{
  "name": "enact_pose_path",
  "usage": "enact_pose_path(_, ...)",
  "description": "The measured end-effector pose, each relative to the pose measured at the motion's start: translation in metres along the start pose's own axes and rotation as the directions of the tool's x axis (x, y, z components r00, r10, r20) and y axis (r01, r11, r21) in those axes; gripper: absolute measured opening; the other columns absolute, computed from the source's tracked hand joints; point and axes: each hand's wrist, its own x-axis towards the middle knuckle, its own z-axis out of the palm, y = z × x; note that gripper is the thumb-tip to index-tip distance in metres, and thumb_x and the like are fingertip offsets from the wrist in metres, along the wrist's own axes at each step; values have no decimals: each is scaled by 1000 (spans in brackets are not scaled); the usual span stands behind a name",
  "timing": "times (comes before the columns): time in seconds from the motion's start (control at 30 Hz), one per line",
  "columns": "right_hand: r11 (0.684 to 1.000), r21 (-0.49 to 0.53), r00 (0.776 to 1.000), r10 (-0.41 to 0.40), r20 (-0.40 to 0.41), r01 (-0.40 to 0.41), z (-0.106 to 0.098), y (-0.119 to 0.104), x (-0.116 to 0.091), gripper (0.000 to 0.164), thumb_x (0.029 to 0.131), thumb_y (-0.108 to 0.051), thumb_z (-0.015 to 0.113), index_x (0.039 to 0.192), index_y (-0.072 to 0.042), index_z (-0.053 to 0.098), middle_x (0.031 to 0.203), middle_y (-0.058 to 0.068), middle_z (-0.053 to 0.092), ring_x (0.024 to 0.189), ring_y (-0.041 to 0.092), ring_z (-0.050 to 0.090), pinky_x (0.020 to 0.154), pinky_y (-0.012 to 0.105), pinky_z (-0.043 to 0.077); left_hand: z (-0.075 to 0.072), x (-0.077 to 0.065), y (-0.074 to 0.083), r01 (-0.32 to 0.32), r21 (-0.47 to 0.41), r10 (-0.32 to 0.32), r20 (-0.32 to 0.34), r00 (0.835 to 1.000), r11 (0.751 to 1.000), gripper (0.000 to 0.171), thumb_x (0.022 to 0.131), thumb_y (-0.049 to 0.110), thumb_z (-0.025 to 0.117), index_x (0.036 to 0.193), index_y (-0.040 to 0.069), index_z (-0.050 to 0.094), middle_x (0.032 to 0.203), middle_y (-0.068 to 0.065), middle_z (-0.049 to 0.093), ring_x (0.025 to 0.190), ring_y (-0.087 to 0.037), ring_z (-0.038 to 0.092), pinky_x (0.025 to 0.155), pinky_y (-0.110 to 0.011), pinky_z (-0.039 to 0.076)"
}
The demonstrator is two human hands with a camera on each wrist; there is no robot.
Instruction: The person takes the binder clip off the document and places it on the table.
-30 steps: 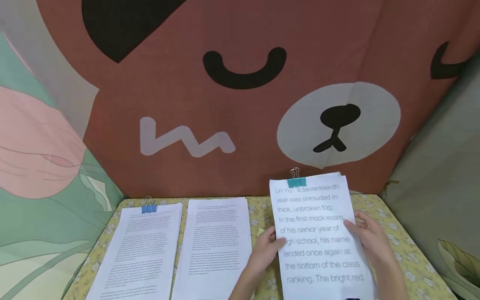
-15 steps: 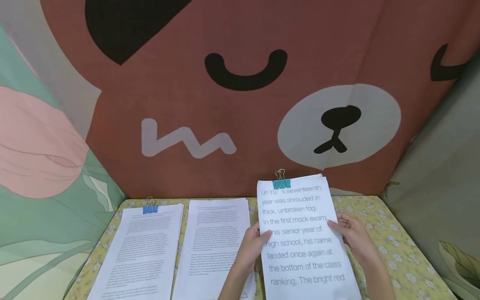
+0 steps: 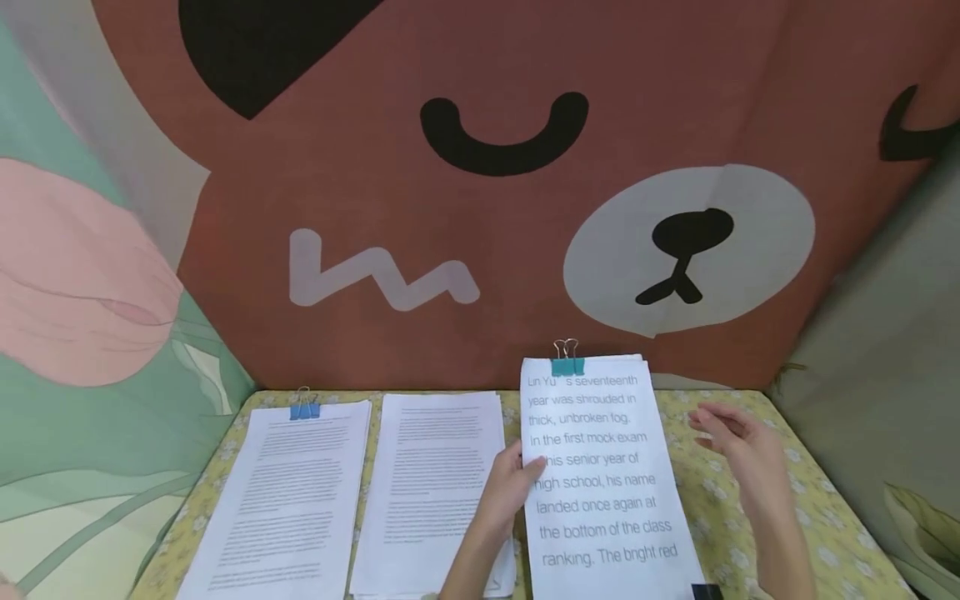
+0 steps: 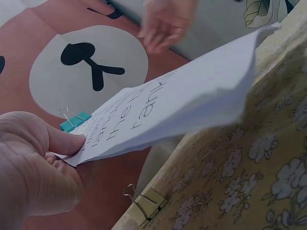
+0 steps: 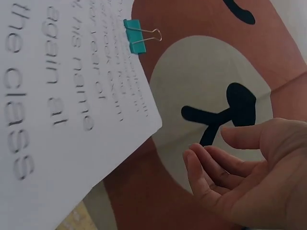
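My left hand (image 3: 506,487) pinches the left edge of a stack of large-print paper (image 3: 600,492), thumb on top and fingers beneath. A teal binder clip (image 3: 567,367) grips the stack's top edge. In the left wrist view the stack (image 4: 192,86) is raised off the table and tilted. To its right, my right hand (image 3: 742,446) is apart from the paper and holds nothing. The right wrist view shows that hand (image 5: 254,172) with its fingers loosely curled, thumb apart from them, beside the paper's edge.
Left of the held pages lie two printed stacks: one (image 3: 277,500) with a blue binder clip (image 3: 304,411), and another (image 3: 442,467) with no clip visible. A yellow binder clip (image 4: 147,206) sits on the flowered tablecloth (image 3: 813,517). A bear-print cloth (image 3: 510,217) hangs behind.
The held stack first shifted left with both hands on it. Since then my right hand has let go of its right edge and moved away to the right; my left hand keeps its hold.
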Motion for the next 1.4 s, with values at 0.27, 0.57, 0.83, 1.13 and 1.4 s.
enact_pose_path(0.27,957,-139,967,-249,57,255,13,-55,30,46,107,-31,60,132,8,60,106,-11,67,90,-4,65,77,12,53,-1,1,1,-1,5,1,3,1000,1000,36,105,14,55,140,7,60,102,-3,75,93,-21,74,88,-34,57)
enact_pose_path(0.57,936,-144,940,-295,171,320,33,-82,53,50,106,-31,60,137,9,58,131,28,62,90,2,68,82,10,49,-3,1,0,-19,18,19,1,1000,1000,36,105,14,56,140,8,60,101,-2,75,94,-20,74,87,-33,56)
enact_pose_path(0.83,900,-206,911,-333,242,383,51,-86,68,49,106,-30,62,140,4,58,140,27,58,128,45,55,99,36,48,-3,2,-1,-23,27,23,12,1000,999,37,104,13,56,140,9,61,101,-1,75,92,-20,74,84,-32,57)
enact_pose_path(1.13,878,-224,846,-293,445,423,61,-91,89,55,107,-28,60,147,8,48,146,30,52,138,50,45,111,64,37,-2,3,-2,-39,51,38,28,999,998,35,104,13,55,138,9,63,97,-3,76,87,-20,74,81,-30,55)
enact_pose_path(1.4,897,-170,789,-251,561,407,64,-86,103,55,109,-27,56,147,11,46,138,31,59,128,48,56,106,59,46,1,2,-2,-22,60,21,28,999,998,33,104,14,56,136,10,64,93,-3,76,82,-20,74,76,-30,55)
